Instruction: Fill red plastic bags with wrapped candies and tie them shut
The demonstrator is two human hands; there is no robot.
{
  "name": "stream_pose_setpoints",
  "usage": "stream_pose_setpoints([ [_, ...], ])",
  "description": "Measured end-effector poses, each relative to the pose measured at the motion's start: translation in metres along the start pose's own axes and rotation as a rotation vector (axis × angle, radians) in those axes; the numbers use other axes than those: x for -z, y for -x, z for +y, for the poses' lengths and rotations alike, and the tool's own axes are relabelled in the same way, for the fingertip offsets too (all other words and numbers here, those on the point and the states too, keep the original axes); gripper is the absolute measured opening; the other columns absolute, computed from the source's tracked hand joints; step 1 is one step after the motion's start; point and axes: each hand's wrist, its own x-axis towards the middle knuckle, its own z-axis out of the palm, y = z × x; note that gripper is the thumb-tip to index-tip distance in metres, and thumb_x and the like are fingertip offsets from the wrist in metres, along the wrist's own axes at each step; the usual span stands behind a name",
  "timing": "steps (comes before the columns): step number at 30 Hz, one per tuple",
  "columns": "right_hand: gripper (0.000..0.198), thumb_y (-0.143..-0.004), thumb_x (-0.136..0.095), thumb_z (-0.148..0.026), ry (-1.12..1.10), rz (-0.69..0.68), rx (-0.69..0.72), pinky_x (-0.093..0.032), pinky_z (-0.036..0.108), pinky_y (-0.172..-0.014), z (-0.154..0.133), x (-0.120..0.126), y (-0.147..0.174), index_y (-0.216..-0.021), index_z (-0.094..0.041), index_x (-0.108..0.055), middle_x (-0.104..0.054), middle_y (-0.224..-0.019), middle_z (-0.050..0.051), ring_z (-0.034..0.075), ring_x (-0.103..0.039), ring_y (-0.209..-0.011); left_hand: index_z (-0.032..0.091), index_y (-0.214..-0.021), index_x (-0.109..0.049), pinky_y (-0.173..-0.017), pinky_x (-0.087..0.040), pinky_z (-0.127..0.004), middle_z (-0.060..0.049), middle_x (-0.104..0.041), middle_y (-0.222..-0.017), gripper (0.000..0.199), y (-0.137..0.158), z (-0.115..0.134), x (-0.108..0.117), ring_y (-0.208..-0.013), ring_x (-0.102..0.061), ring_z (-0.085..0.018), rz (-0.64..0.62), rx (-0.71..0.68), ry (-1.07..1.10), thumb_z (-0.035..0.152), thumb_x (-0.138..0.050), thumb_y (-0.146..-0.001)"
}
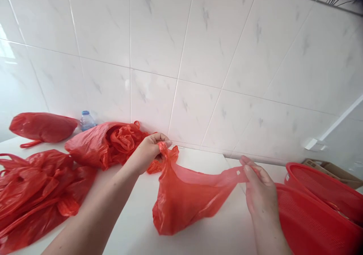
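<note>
Thin red plastic bag (184, 198) hangs stretched between both hands above the white counter (136, 217): left hand (150, 149) pinched shut on one handle, right hand (259, 188) closed on the other. Crumpled red bags (36, 187) lie left; red mesh baskets (317, 209) sit right.

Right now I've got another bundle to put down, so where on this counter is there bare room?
Bare white counter lies behind the stretched red bag, up to the tiled wall. A second strip runs between the left forearm and that bag. The left side is crowded with a heap of red bags; red baskets fill the right. Left hand and right hand each grip a handle.
</note>
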Motion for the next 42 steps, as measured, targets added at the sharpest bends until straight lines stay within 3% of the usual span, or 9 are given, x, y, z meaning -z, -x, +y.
stream_pose_setpoints([
  [4,0.027,-0.077,-0.069,-0.042,-0.321,-0.141,-0.277,-0.053,0.033,-0.068,-0.002,-0.009,0.004,-0.072,-0.021,-0.053,-0.066,-0.081,0.001,0.017,-0.063,-0.078,0.017,-0.071,-0.055,-0.041,-0.034,-0.018,0.006,-0.049,-0.051,0.023,0.006,0.005,0.005,-0.041,-0.044,-0.006,-0.137,0.074,-0.159,0.037,-0.065,-0.077],
  [10,0.039,-0.085,-0.053,-0.055,-0.641,-0.343,-0.412,-0.024,0.016,-0.033,-0.013,-0.033,0.023,-0.067,-0.021,-0.052,-0.029,-0.045,-0.009,0.004,-0.020,-0.036,0.017,-0.085,-0.058,-0.043,-0.042,-0.017,-0.002,-0.062,-0.074,0.021,0.020,0.011,-0.006,-0.063,-0.062,-0.013,-0.299,0.122,0.333,0.030,-0.069,-0.073],
  [14,0.038,-0.087,-0.046,-0.057,-0.355,-0.477,-0.308,-0.019,0.019,-0.035,-0.022,-0.054,0.055,-0.102,-0.025,-0.062,-0.033,-0.041,-0.009,0.006,-0.022,-0.035,0.017,-0.080,-0.056,-0.052,-0.044,-0.019,-0.001,-0.061,-0.078,0.010,0.030,0.008,-0.027,-0.064,-0.057,-0.010,-0.240,0.039,0.317,0.019,-0.063,-0.073],
  [18,0.067,-0.079,-0.063,-0.046,-0.025,-0.685,-0.315,-0.030,0.020,-0.044,-0.022,-0.078,0.089,-0.138,-0.030,-0.036,-0.044,-0.053,-0.008,0.009,-0.039,-0.046,0.018,-0.069,-0.054,-0.051,-0.037,-0.019,0.004,-0.052,-0.063,0.011,0.041,0.007,-0.048,-0.057,-0.046,-0.008,-0.043,-0.188,-0.132,0.008,-0.051,-0.071],
  [22,0.042,-0.073,-0.069,-0.035,0.070,-0.866,-0.268,-0.039,0.025,-0.054,-0.005,-0.093,0.099,-0.112,-0.025,-0.059,-0.048,-0.060,-0.005,0.012,-0.046,-0.056,0.020,-0.079,-0.058,-0.052,-0.040,-0.021,0.003,-0.057,-0.066,0.023,0.051,0.005,-0.060,-0.060,-0.052,-0.010,-0.103,-0.261,-0.342,0.004,-0.046,-0.069],
  [26,0.027,-0.074,-0.066,-0.046,0.109,-0.710,-0.352,-0.038,0.025,-0.050,0.011,-0.093,0.089,-0.069,-0.020,-0.058,-0.053,-0.063,-0.001,0.012,-0.046,-0.055,0.026,-0.112,-0.051,-0.066,-0.048,-0.025,0.000,-0.061,-0.085,0.041,0.056,-0.003,-0.057,-0.073,-0.056,-0.013,-0.130,-0.391,-0.286,0.007,-0.051,-0.075],
  [34,0.042,-0.082,-0.052,-0.060,0.006,-0.581,-0.483,-0.025,0.021,-0.043,0.004,-0.084,0.075,-0.092,-0.020,-0.062,-0.047,-0.061,-0.003,0.008,-0.034,-0.049,0.024,-0.091,-0.066,-0.072,-0.047,-0.027,-0.003,-0.059,-0.089,0.021,0.049,-0.047,-0.048,-0.081,-0.057,-0.016,-0.216,-0.475,-0.548,0.015,-0.070,-0.072],
  [38,0.051,-0.090,-0.037,-0.058,0.093,-0.869,-0.312,-0.033,0.025,-0.053,0.007,-0.070,0.062,-0.074,-0.017,-0.062,-0.052,-0.061,0.000,0.009,-0.038,-0.050,0.021,-0.073,-0.060,-0.065,-0.044,-0.026,-0.001,-0.056,-0.079,0.016,0.044,-0.059,-0.049,-0.072,-0.054,-0.014,-0.082,-0.361,-0.575,0.008,-0.053,-0.079],
  [42,0.067,-0.087,-0.024,-0.070,0.065,-1.009,-0.224,-0.039,0.030,-0.064,0.010,-0.057,0.053,-0.097,-0.020,-0.066,-0.057,-0.076,0.003,0.013,-0.043,-0.059,0.021,-0.075,-0.054,-0.081,-0.046,-0.032,-0.006,-0.059,-0.104,0.012,0.043,-0.063,-0.048,-0.101,-0.055,-0.020,-0.021,-0.251,-0.366,0.012,-0.049,-0.079],
])
